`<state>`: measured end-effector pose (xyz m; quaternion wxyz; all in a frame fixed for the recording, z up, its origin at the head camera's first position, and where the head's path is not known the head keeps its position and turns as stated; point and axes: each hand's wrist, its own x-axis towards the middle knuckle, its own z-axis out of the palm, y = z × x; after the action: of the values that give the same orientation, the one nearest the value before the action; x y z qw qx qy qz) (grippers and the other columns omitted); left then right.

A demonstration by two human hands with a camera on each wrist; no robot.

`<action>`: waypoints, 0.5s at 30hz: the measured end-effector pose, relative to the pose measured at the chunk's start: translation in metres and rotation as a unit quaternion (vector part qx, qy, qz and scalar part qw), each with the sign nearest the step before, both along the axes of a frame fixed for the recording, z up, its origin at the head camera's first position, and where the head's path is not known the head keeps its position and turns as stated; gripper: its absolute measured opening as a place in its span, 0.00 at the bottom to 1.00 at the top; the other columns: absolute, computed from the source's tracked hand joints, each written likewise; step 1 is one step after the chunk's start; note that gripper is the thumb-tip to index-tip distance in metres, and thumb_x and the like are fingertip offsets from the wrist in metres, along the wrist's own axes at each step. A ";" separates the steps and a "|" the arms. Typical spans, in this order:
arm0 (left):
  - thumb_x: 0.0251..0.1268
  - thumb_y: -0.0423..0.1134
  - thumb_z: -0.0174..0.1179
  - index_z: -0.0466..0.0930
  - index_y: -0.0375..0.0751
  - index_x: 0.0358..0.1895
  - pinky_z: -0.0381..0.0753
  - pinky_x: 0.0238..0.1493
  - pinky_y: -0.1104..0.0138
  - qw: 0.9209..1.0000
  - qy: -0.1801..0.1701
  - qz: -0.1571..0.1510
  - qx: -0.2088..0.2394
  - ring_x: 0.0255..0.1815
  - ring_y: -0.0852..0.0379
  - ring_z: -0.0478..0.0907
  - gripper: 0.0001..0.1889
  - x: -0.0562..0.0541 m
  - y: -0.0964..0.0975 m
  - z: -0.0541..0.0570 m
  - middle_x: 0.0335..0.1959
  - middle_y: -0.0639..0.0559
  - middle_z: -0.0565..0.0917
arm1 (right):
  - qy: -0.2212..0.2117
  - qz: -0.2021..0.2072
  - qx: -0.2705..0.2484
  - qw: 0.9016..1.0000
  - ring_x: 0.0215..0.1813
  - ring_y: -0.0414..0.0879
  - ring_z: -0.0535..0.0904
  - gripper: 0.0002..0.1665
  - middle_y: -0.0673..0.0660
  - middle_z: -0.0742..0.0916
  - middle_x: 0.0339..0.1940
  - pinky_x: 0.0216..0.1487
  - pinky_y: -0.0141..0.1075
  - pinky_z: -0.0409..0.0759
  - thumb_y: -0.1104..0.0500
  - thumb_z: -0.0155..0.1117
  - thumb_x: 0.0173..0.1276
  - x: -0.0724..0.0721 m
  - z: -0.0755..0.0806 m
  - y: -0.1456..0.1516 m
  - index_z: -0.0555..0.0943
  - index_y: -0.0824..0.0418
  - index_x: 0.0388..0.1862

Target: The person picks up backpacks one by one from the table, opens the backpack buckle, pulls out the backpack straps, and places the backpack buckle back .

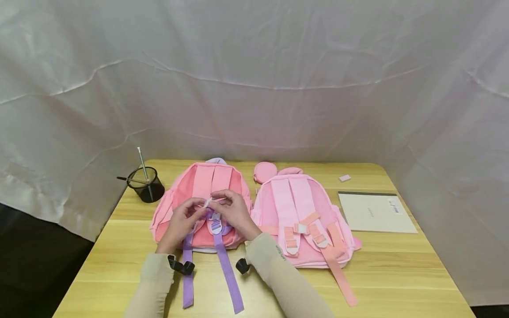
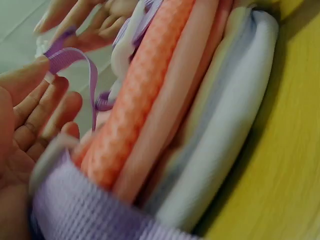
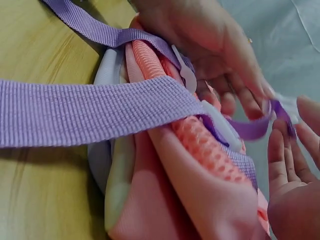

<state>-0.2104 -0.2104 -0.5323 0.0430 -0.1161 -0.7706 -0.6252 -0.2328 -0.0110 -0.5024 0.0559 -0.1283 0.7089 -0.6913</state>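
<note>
A coral backpack (image 1: 180, 187) with purple straps lies back panel up on the table. Above its shoulder straps, my left hand (image 1: 182, 223) and right hand (image 1: 234, 214) meet at a small white plastic buckle (image 1: 208, 202). It sits on a narrow purple strap (image 2: 75, 54). In the left wrist view, my left thumb and fingers pinch the buckle end of this strap. My right fingers (image 3: 295, 192) hold it from the other side; the buckle is blurred there. Wide purple webbing (image 3: 95, 112) hangs toward the table's front edge.
Right of it lies a pink backpack (image 1: 264, 205) with orange straps and a fastened white chest buckle (image 1: 301, 228). A round pink pouch (image 1: 265, 172) is behind. A black mesh pen cup (image 1: 149, 191) stands left; a notebook (image 1: 374, 214) and pink eraser (image 1: 344, 178) lie right.
</note>
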 end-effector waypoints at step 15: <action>0.77 0.35 0.59 0.77 0.28 0.60 0.82 0.39 0.73 0.999 -0.027 0.013 0.041 0.38 0.64 0.83 0.16 -0.001 -0.010 -0.010 0.37 0.54 0.86 | -0.040 0.030 -0.008 0.999 0.30 0.38 0.82 0.10 0.66 0.90 0.36 0.32 0.28 0.79 0.66 0.69 0.71 -0.003 -0.006 -0.003 0.87 0.70 0.49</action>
<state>-0.2111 -0.2204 -0.5422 0.0354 -0.0877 -0.7465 -0.6586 -0.2355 -0.0143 -0.5084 0.1043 -0.1221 0.6965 -0.6993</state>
